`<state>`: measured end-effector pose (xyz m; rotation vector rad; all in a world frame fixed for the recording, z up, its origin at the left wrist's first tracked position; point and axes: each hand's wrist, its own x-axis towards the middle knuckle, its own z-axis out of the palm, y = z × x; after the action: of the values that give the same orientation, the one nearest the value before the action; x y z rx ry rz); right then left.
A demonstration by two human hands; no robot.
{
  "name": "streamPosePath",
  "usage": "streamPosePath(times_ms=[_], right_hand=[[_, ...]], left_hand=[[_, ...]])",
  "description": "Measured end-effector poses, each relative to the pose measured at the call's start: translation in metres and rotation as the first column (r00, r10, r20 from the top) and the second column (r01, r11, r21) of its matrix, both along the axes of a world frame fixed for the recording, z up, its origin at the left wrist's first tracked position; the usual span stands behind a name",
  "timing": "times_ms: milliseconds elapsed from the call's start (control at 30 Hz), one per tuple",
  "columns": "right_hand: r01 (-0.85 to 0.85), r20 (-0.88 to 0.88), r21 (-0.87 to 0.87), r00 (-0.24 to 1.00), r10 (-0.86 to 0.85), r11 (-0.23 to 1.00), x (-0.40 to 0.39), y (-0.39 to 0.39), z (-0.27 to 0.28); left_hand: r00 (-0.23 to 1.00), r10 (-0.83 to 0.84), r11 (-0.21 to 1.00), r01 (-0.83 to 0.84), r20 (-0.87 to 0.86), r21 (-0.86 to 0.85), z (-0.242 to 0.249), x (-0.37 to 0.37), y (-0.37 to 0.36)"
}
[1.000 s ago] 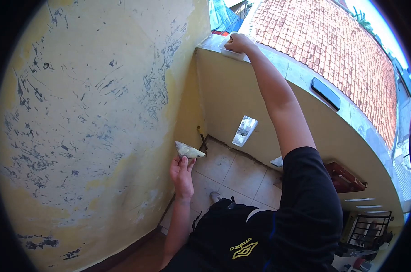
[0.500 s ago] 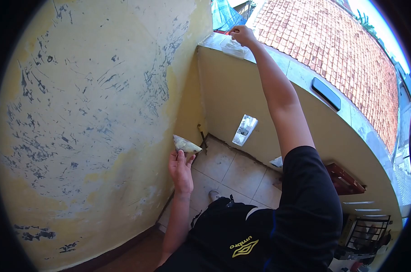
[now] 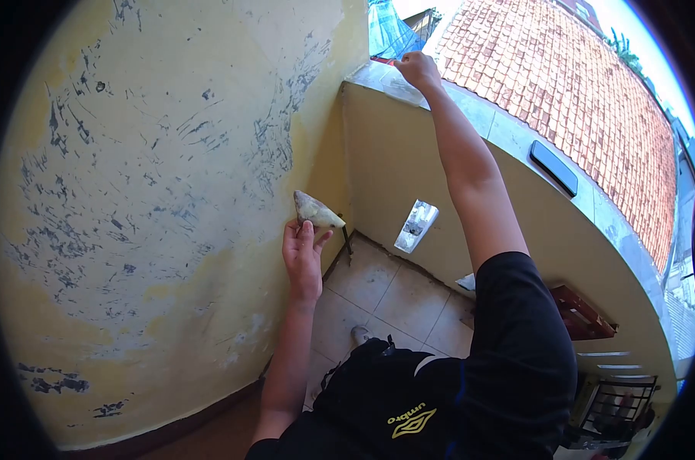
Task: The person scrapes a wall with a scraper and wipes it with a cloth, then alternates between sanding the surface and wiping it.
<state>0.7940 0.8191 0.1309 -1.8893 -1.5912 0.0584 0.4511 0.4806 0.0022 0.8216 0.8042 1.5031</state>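
My left hand (image 3: 303, 264) pinches a triangular pale plate (image 3: 317, 210), smeared with grey and white, between thumb and fingers. It is held up beside the patchy yellow wall (image 3: 171, 176). At the end of my outstretched arm, my right hand (image 3: 418, 70) is closed above the tiled ledge (image 3: 481, 115). Whatever its fingers may hold is hidden from me. Just under that hand sits a clear plastic container (image 3: 395, 86) on the ledge, its contents hard to make out.
A dark phone (image 3: 554, 168) lies on the ledge, with a tiled roof (image 3: 531, 69) beyond. A stick-like tool (image 3: 348, 244) leans in the corner. A red object (image 3: 582, 312) and a dark metal rack (image 3: 616, 406) stand along the low wall. Floor tiles (image 3: 363, 276) show below.
My left hand has risen with the triangular plate, which is tilted more steeply. My right hand has shifted slightly right and down over the container. The view has moved a little.
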Motion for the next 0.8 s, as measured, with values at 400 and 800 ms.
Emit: streamPosePath(times_ms=[400, 800], right_hand=[[0.039, 0.008, 0.101, 0.999, -0.040, 0.994, -0.005, 0.000, 0.004], [-0.639, -0.679, 0.394, 0.283, 0.678, 0.661, -0.156, -0.230, -0.011]], left_hand=[[0.999, -0.046, 0.999, 0.046, 0.011, -0.018, -0.004, -0.002, -0.002], [0.993, 0.104, 0.991, -0.109, 0.063, 0.084, 0.014, -0.048, -0.011]])
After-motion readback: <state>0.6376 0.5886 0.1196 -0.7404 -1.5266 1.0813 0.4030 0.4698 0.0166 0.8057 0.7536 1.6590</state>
